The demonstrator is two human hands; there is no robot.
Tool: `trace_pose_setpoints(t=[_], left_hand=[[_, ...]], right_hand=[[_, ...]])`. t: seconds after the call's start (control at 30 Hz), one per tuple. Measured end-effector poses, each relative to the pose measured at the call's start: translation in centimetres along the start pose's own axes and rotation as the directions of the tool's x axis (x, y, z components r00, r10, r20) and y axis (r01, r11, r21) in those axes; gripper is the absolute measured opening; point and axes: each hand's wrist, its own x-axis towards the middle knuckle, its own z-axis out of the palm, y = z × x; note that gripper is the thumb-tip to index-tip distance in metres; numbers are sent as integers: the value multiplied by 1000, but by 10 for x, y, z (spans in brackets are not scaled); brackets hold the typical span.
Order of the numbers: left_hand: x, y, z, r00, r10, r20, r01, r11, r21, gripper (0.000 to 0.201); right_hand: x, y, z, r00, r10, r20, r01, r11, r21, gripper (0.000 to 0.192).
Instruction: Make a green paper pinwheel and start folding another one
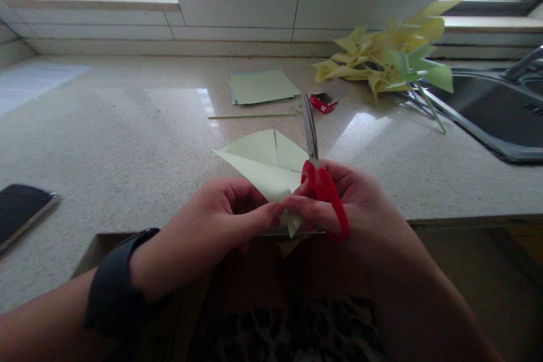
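Observation:
A pale green sheet of paper (pixel 271 167), creased and with a slit cut in its far edge, is held at the counter's front edge. My left hand (pixel 224 212) pinches its near side between thumb and fingers; some of those fingers are hidden under the paper. Close against it, my right hand (pixel 356 198) pinches the same near part, where the paper is bent into a small point. Red-handled scissors (pixel 311 141) hang in my right hand too, with their handle loops around the fingers and closed blades pointing away from me.
Behind the paper lie a stack of pale green sheets (pixel 263 87), a thin stick (pixel 250 117) and a small red box (pixel 324 103). Yellow and green paper pinwheels (pixel 386 56) rest by the sink (pixel 479 130). A dark phone-like object (pixel 25 212) and a printed sheet (pixel 38 82) are at left.

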Motion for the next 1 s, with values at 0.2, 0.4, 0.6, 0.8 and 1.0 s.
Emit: trace_pose_setpoints(t=[0.2,0.4,0.6,0.8,1.0], left_hand=[[1,-1,0,1000,-6,-6,6,1000,5,34],[1,-3,-1,1000,-7,0,7,999,47,35],[1,-4,-2,1000,-23,-12,24,997,70,39],[0,-1,0,998,-28,-52,28,1000,3,33],[1,2,-1,996,-23,-82,20,999,-38,28]], right_hand=[[2,0,1,1000,11,-15,-11,1000,12,30],[3,-3,1,1000,12,1,-12,1000,-4,31],[4,-3,-1,1000,11,4,-11,1000,-26,31],[-6,-10,-22,985,151,78,-138,979,-151,33],[-38,-5,-41,905,391,171,-351,910,-222,39]])
